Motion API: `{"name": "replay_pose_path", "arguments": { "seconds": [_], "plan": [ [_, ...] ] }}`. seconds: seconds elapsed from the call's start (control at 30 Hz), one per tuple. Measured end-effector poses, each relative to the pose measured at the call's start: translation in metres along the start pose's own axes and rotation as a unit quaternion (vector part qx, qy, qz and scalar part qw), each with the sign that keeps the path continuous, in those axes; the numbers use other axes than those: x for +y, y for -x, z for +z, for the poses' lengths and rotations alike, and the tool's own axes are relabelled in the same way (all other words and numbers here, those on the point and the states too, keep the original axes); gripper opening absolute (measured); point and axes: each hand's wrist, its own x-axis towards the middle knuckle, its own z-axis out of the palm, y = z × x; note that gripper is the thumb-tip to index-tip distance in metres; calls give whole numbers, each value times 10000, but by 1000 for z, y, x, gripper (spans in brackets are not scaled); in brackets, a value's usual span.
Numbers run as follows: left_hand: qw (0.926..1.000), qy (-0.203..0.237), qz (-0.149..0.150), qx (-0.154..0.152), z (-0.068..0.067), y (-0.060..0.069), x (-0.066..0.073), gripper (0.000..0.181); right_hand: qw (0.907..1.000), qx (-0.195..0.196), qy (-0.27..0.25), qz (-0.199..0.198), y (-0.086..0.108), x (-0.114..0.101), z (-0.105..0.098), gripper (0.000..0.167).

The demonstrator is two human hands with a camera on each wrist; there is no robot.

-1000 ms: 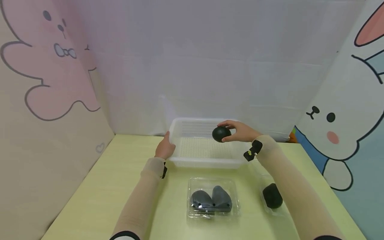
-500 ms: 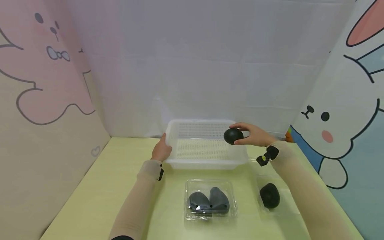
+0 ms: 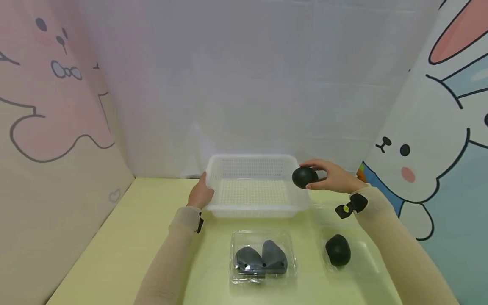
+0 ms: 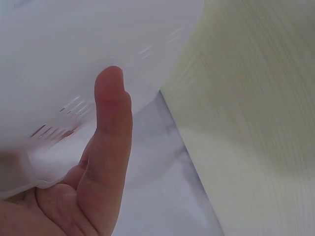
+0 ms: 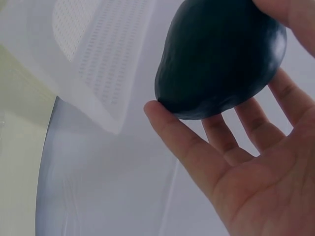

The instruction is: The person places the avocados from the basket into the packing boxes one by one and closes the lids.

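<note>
My right hand (image 3: 335, 177) holds a dark green avocado (image 3: 305, 177) between thumb and fingertips, over the right end of a white plastic basket (image 3: 249, 211). In the right wrist view, the smooth avocado (image 5: 221, 59) sits at the fingertips, clear of the palm. At the basket's left end, my left hand (image 3: 200, 194) grips the wall. The left wrist view shows the thumb (image 4: 113, 113) against that wall (image 4: 59, 59), with reddish finger parts showing through the slots. No objects are visible inside the basket.
Nearer me is a clear plastic clamshell (image 3: 263, 235) with two dark, greyish avocado-shaped things inside. To its right, another dark green avocado (image 3: 338, 250) lies in a clear open container (image 3: 362, 250). A white sheet (image 3: 244, 84) rises behind the table, with cartoon-printed panels at both sides.
My right hand has carried the avocado rightward, from above the basket's inside to its right rim. The left hand keeps its hold on the basket. The head view has shifted slightly.
</note>
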Motion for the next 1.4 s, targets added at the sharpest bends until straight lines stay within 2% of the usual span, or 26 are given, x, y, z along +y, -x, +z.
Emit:
{"name": "replay_pose_path", "arguments": {
  "seconds": [0.23, 0.6, 0.87, 1.03, 1.27, 1.4],
  "plan": [
    [10000, 23, 49, -19, 4, -3, -2, 77, 9999, 83, -71, 76, 17, 4, -2, 63],
    [10000, -73, -15, 60, -1, 1, -2, 75, 9997, 194, 49, 163, 32, 9, -3, 63],
    [9999, -37, 130, 68, 3, -1, -5, 74, 9991, 306, 51, 287, 48, 15, -1, 63],
    [9998, -57, 163, 102, 2, -1, -4, 74, 9985, 328, -77, 420, 60, 23, 4, 62],
    [9999, -19, 141, 7, 2, 3, 0, 74, 9973, 476, 79, 551, 79, 33, 4, 63],
    [9999, -24, 110, 49, 1, 2, 1, 74, 9972, 489, 58, 571, 87, 36, 3, 62]
  ]
}}
